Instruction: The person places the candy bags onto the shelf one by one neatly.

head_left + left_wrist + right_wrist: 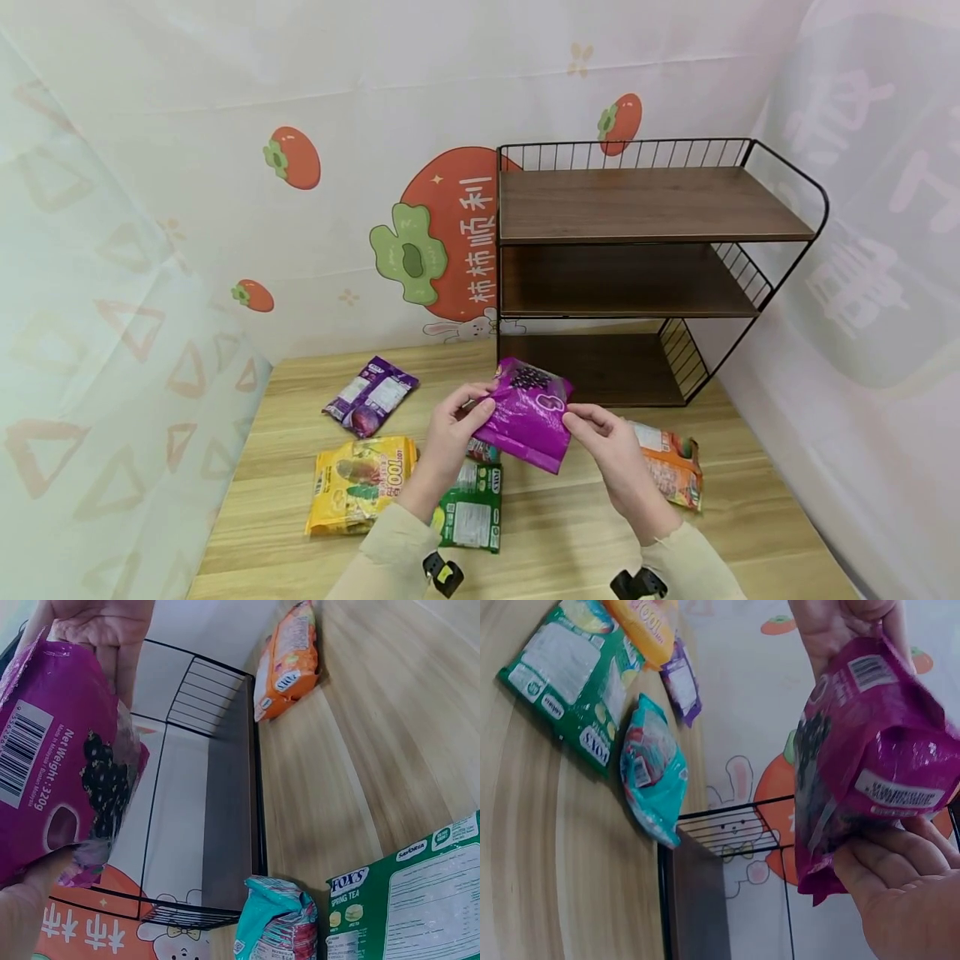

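Observation:
A magenta candy bag (528, 412) with dark berries printed on it is held up between both hands above the wooden table. My left hand (452, 429) pinches its left edge, thumb on the near face. The right hand (611, 446) grips the opposite edge, thumb also in front. In the left wrist view the bag (56, 757) shows a barcode and a net weight of 320g. Under the hands lie a green bag (474, 508) and a teal bag (274, 919), the latter mostly hidden from the head view.
A black-framed shelf (645, 204) with three brown boards stands at the back right. On the table (570, 533) are a yellow bag (360, 487) and a purple bag (371, 396) at left, plus an orange bag (667, 467) beside the right forearm. Printed cloth hangs behind.

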A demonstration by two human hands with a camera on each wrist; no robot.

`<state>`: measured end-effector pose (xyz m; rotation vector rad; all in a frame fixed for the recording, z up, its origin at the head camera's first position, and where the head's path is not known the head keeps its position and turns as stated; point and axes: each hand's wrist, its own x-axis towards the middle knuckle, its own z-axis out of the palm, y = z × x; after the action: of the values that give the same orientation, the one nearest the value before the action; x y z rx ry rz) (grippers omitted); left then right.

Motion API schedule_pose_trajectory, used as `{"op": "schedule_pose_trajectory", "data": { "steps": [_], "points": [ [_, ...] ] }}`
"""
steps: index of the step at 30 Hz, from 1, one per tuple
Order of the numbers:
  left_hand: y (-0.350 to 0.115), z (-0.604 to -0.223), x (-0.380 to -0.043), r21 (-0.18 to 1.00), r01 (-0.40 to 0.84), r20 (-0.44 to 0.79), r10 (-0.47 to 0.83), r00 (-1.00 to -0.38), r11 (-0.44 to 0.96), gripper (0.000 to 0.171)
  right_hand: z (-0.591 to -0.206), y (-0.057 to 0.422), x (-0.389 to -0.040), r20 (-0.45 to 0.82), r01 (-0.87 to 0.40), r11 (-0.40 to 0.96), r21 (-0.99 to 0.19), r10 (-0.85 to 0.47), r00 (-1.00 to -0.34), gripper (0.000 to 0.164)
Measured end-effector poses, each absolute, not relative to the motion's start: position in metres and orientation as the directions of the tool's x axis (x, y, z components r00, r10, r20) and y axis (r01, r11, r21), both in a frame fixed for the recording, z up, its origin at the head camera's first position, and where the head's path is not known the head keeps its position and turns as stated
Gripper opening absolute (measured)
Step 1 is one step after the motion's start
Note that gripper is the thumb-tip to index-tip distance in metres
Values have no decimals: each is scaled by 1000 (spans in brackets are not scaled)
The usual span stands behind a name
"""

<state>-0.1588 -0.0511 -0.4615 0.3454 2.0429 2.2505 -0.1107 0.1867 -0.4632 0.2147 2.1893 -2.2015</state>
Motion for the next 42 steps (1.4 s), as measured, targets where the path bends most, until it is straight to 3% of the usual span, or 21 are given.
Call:
{"op": "schedule_pose_trajectory", "data": {
  "steps": [12, 23, 32, 42],
  "points": [
    [-52, -465, -155, 998, 54, 56, 300, -952, -14, 11, -462, 186, -111, -98, 89, -143, -986, 62, -993, 43],
    [-47, -466, -155, 990, 142, 128, 339, -932, 16, 6, -463, 190, -110, 15, -21, -181, -983, 33, -999, 45],
    [-43, -457, -152, 944, 326, 297, 307, -904, 46, 11, -451, 191, -108, 187, -192, -153, -969, 49, -981, 41],
    [-39, -445, -153, 784, 621, 597, 258, -760, 14, 17, -432, 191, -107, 357, -359, -82, -930, 41, -933, 36]
  ]
}}
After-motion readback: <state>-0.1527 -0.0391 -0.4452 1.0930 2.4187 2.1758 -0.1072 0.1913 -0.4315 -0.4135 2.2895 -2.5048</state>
